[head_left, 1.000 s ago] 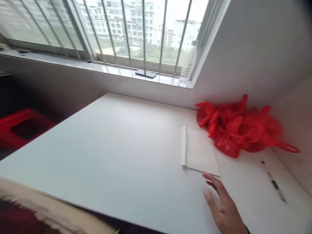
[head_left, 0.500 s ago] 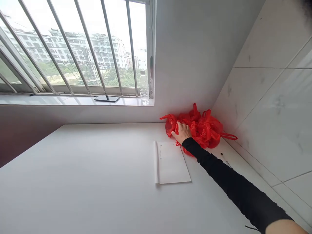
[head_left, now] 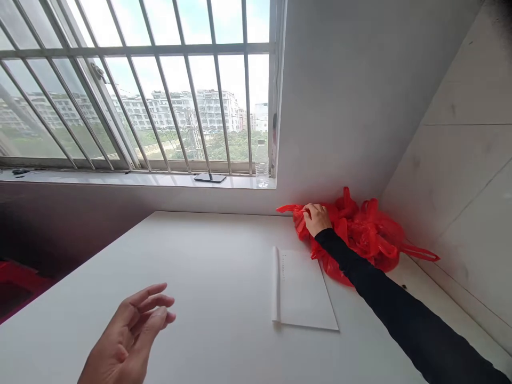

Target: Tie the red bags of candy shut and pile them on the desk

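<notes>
Several crumpled red plastic bags (head_left: 372, 234) lie in a heap in the far right corner of the white table. My right hand (head_left: 319, 218), in a black sleeve, is closed on the left part of the heap, its thumb and fingers pinching a red plastic bag. Over the lower left of the table my left hand (head_left: 134, 333) hangs in the air, fingers loosely bent and apart, with nothing in it. A pad of white paper (head_left: 306, 290) with its left edge rolled over lies just in front of the bags.
The white table (head_left: 216, 266) meets the wall beneath a barred window. On the sill stand a clear plastic bottle (head_left: 262, 165) and a flat dark phone-like object (head_left: 210, 178). A tiled wall (head_left: 460, 202) borders the right side. Something red (head_left: 20, 285) shows below the table's left edge.
My left hand has come into view at the lower left. My right hand's fingers have closed on a bag at the heap's left side. The view has swung left and up.
</notes>
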### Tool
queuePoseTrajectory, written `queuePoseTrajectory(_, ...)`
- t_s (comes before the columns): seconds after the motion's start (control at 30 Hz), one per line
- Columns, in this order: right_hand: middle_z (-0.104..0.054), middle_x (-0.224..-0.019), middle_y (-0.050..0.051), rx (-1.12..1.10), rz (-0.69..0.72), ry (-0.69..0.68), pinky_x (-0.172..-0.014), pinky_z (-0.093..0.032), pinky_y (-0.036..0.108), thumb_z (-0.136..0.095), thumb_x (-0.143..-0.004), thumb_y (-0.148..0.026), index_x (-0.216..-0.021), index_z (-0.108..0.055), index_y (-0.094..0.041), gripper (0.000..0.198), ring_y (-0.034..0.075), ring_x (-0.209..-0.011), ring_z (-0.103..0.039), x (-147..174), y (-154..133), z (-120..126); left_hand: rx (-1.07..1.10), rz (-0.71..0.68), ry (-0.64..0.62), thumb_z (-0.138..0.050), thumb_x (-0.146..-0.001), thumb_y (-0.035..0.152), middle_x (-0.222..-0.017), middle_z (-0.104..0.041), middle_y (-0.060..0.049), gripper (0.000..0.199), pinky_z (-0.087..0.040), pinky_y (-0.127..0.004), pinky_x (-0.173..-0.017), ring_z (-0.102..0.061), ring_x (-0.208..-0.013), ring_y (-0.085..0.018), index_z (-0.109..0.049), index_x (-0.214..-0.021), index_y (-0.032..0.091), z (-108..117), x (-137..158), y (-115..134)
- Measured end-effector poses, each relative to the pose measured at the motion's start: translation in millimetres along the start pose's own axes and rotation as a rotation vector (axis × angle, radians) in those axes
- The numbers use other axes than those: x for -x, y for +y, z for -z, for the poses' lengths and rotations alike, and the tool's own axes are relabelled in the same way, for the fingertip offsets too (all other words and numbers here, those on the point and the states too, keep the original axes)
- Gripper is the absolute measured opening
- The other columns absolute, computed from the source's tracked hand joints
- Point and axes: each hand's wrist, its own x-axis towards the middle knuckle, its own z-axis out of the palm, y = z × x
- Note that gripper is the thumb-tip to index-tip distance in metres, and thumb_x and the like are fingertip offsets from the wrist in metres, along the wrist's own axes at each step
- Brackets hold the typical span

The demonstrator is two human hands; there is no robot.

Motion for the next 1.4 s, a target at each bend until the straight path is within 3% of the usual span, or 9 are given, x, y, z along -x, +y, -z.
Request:
queuePoseTrajectory(0.27,-0.071,-0.102,0.005,-0.435,0.164,-0.163,-0.081,-0.057,0.035,-0.050,-0.101,-0.035,-0.106,-0.059,-0.020,0.019,0.020,-0.093,-0.069,79.7,-52.4,63.0,0.000,-0.055,-0.185,-0.052,-0.091,0.033,-0.102,-0.068,-0.010,0.027,-0.054,-0.041,-0.084,-0.068,-0.086,-0.021,-0.065,-0.107,0.015,-105.6,-47.8,16.5)
queuePoseTrajectory(0.47,-0.070,-0.101,0.003,-0.582,0.214,-0.446,-0.087,-0.058,0.034,-0.051,-0.100,-0.034,-0.102,-0.063,-0.023,0.016,0.018,-0.094,-0.068,153.2,-68.8,90.9,0.051,-0.142,-0.560,-0.071,-0.086,0.036,-0.086,-0.072,-0.003,0.020,-0.053,-0.038,-0.084,-0.067,-0.086,-0.019,-0.071,-0.090,0.016,-157.3,5.9,8.0)
queuePoseTrajectory(0.57,-0.070,-0.101,0.002,-0.602,0.180,-0.530,-0.095,-0.055,0.036,-0.055,-0.099,-0.034,-0.100,-0.064,-0.024,0.013,0.019,-0.100,-0.067,173.2,-54.8,107.2,0.079,-0.136,-0.617,-0.066,-0.087,0.035,-0.073,-0.068,0.000,0.019,-0.051,-0.033,-0.079,-0.063,-0.075,-0.017,-0.069,-0.076,0.019,-156.8,43.3,8.7)
queuePoseTrajectory(0.73,-0.067,-0.097,0.001,-0.557,0.084,-0.703,-0.089,-0.052,0.034,-0.054,-0.102,-0.036,-0.100,-0.062,-0.025,0.014,0.018,-0.094,-0.064,193.7,-20.7,151.7,0.109,-0.014,-0.381,-0.055,-0.096,0.040,-0.081,-0.067,-0.001,0.025,-0.048,-0.034,-0.081,-0.060,-0.081,-0.018,-0.063,-0.083,0.021,-122.8,85.7,-13.2)
queuePoseTrajectory(0.9,-0.068,-0.102,0.001,-0.471,0.126,-1.008,-0.086,-0.049,0.035,-0.059,-0.099,-0.040,-0.109,-0.063,-0.027,0.017,0.020,-0.095,-0.064,207.6,-21.1,177.7,0.102,-0.008,-0.341,-0.057,-0.096,0.040,-0.118,-0.066,-0.003,0.025,-0.046,-0.039,-0.100,-0.060,-0.111,-0.021,-0.064,-0.116,0.027,-95.1,118.8,-18.7)
queuePoseTrajectory(1.0,-0.068,-0.104,0.004,-0.457,0.124,-0.953,-0.086,-0.049,0.037,-0.062,-0.096,-0.047,-0.120,-0.061,-0.026,0.031,0.021,-0.096,-0.063,213.7,-38.4,165.0,-0.013,-0.197,-0.457,-0.061,-0.095,0.035,-0.134,-0.059,-0.001,0.038,-0.042,-0.040,-0.106,-0.051,-0.126,-0.022,-0.058,-0.133,0.036,-102.2,128.9,-4.3)
queuePoseTrajectory(1.1,-0.068,-0.101,0.007,-0.420,0.166,-0.847,-0.083,-0.050,0.037,-0.062,-0.097,-0.043,-0.118,-0.062,-0.021,0.031,0.021,-0.091,-0.061,220.7,-54.8,145.0,-0.113,-0.285,-0.506,-0.063,-0.092,0.030,-0.118,-0.065,-0.003,0.030,-0.046,-0.041,-0.098,-0.053,-0.117,-0.024,-0.067,-0.121,0.032,-114.7,131.1,2.5)
queuePoseTrajectory(1.23,-0.065,-0.085,0.001,-0.409,0.151,-0.818,-0.070,-0.047,0.034,-0.054,-0.098,-0.029,-0.096,-0.062,-0.022,0.011,0.018,-0.074,-0.056,226.5,-57.0,141.3,-0.095,-0.172,-0.402,-0.058,-0.093,0.027,-0.093,-0.067,-0.003,0.011,-0.049,-0.038,-0.084,-0.059,-0.097,-0.023,-0.069,-0.094,0.026,-110.9,127.1,-6.7)
queuePoseTrajectory(1.4,-0.061,-0.081,0.001,-0.422,-0.095,-0.711,-0.070,-0.050,0.034,-0.051,-0.096,-0.032,-0.086,-0.056,-0.024,0.013,0.020,-0.077,-0.060,228.6,-36.5,164.9,-0.020,0.021,-0.158,-0.055,-0.097,0.038,-0.103,-0.067,-0.005,0.017,-0.052,-0.041,-0.089,-0.064,-0.098,-0.022,-0.060,-0.102,0.023,-90.9,119.4,-18.6)
